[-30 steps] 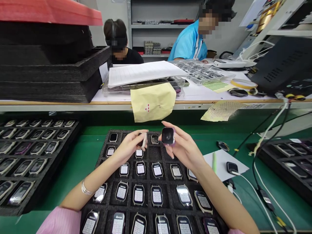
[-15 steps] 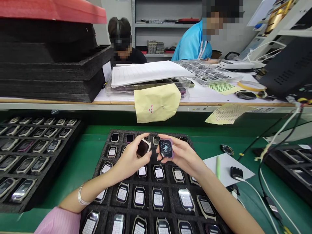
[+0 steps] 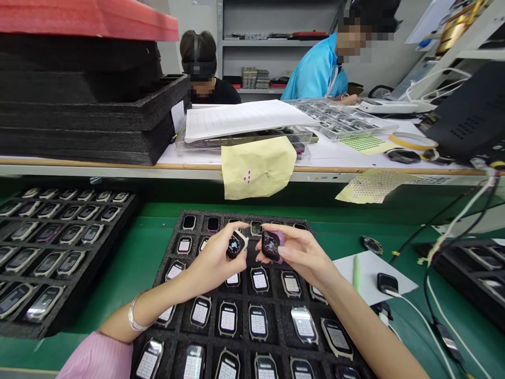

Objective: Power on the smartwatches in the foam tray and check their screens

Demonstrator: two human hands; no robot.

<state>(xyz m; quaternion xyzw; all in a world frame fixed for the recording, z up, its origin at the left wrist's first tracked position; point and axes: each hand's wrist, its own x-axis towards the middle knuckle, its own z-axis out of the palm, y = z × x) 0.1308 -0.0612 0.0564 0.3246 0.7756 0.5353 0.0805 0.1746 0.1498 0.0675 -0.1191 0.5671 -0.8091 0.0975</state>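
My left hand [image 3: 215, 258] pinches a small white-cased watch body [image 3: 236, 243] with a lit round dial. My right hand [image 3: 300, 253] grips a purple-cased watch body [image 3: 272, 245], its dark screen also lit. Both are held side by side, almost touching, above a black foam tray [image 3: 169, 250] on the green bench. The tray's pockets hold several watch bodies with lit white screens [image 3: 258, 322]. A silver bracelet sits on my left wrist.
A second foam tray [image 3: 59, 247] of watch bodies lies at left and a third [image 3: 473, 279] at right. White paper with a green pen [image 3: 357, 266], a charger puck [image 3: 387, 283] and cables lie at right. Two people sit behind a raised shelf stacked with foam trays [image 3: 87, 116].
Both hands lowered toward the tray and drew together. Both watch screens, dark a second ago, now show lit dials.
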